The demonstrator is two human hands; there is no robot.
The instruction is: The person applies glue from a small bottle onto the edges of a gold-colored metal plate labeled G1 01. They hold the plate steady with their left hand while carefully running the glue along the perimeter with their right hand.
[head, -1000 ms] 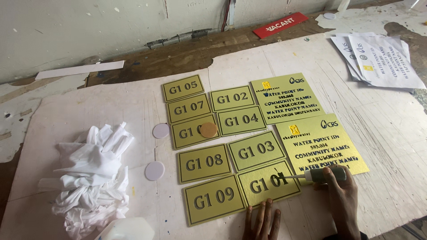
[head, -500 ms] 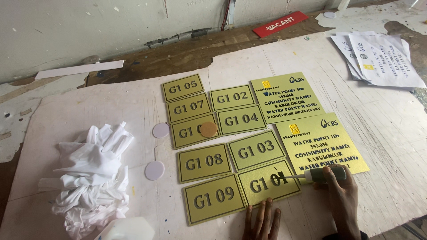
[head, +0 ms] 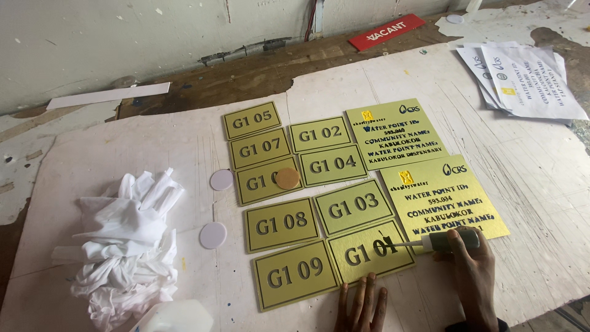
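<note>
Several small gold plates with dark engraved characters lie in two columns on a white board [head: 153, 147]. My right hand [head: 470, 276] grips a slim applicator tool [head: 439, 241], its thin tip resting on the last character of the nearest right plate [head: 369, 251]. My left hand [head: 362, 304] presses its fingertips flat on the board just below that plate's front edge. Two larger gold signs [head: 393, 132] [head: 445, 197] with blue and black lettering lie to the right of the small plates.
A crumpled white cloth [head: 126, 237] sits at the left, a white bottle [head: 175, 316] in front of it. Two pale discs [head: 221, 179] [head: 213, 235] and a tan disc [head: 287, 178] lie near the plates. Printed sheets [head: 522, 77] lie far right, a red sign [head: 387, 32] by the wall.
</note>
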